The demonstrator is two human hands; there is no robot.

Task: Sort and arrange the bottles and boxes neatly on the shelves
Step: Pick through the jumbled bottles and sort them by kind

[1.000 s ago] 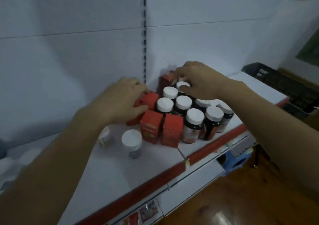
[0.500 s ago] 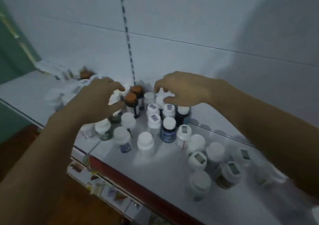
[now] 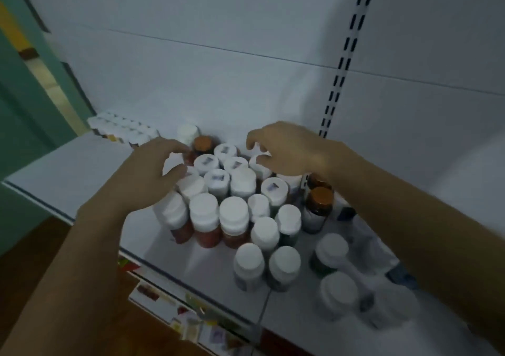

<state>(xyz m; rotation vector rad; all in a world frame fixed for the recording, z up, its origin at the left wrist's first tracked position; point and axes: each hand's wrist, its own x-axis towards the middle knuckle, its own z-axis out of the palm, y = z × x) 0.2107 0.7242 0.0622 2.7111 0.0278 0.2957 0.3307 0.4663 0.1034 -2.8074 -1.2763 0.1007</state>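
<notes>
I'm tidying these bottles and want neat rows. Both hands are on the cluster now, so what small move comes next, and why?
Probably ease both bottles inward against the cluster. The left hand curls round the left bottle, the right hand round the right bottle, both at the cluster's back edges, where the rest stand tightly packed.

Your left hand (image 3: 149, 180) and right hand (image 3: 296, 152) are bare, and both forearms (image 3: 404, 219) are unsleeved.

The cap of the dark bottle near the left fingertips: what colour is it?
The cap is orange-brown, seen in the head view.
</notes>
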